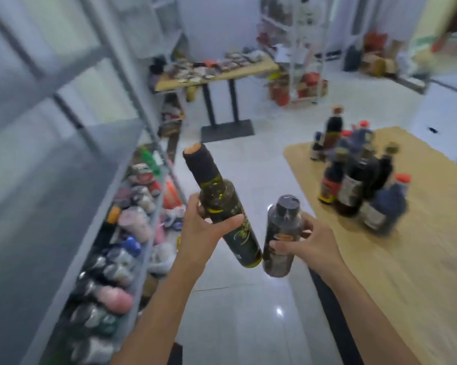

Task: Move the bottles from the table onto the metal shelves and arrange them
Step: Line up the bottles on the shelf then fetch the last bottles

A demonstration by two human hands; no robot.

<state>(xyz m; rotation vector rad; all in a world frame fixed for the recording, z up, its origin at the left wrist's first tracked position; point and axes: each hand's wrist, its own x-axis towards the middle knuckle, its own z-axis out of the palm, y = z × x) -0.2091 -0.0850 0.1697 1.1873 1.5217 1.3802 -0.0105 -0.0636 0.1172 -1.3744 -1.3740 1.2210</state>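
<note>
1. Tilting with its capped neck up and to the left, the tall green bottle (217,198) sits in the left grip (203,233). Thumb and fingers curl round its middle, and its base juts out below.
2. The short dark bottle (281,227) stands nearly upright in the right grip (310,245). The fingers wrap round its labelled body, with the black cap above them.
3. The two bases are just beside each other; whether they touch cannot be told. Both bottles hang in the air over the white floor (248,317).
4. The other bottles (359,180) stand clustered on the wooden table (419,272) to the right, well apart from both grips.
5. The metal shelves (64,167) rise on the left. Their lower level carries blurred packaged goods (122,233).
</note>
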